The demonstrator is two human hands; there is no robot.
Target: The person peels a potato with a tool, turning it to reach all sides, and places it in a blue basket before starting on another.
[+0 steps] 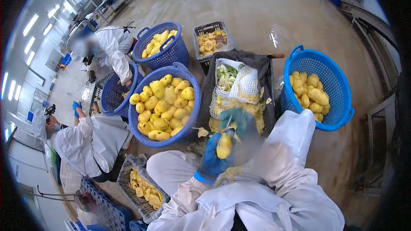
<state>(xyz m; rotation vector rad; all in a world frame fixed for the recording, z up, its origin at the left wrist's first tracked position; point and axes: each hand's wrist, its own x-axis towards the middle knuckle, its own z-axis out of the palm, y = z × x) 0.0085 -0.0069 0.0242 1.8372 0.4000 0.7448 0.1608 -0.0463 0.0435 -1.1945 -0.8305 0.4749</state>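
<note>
blue-gloved left hand [212, 156] is clamped on a peeled yellow potato [224, 146] — right hand [238, 122], blurred, sits just above it, grip probably closed on a peeler, hard to tell.

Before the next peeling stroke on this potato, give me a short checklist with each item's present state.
1. Potato gripped in the left hand: ok, the blue-gloved fingers wrap its lower part.
2. Right hand at the potato's top: ok, but motion-blurred.
3. Peeler blade position: cannot tell, only a thin blurred tool shows between the hands.
4. Peel catch: ok, the black crate with the white mesh bag and peelings sits right ahead.
5. Potato baskets within view: ok, a blue basket on the left and another blue basket on the right both hold potatoes.
6. Co-workers clear of the hands: ok, both sit well to the left.
</note>
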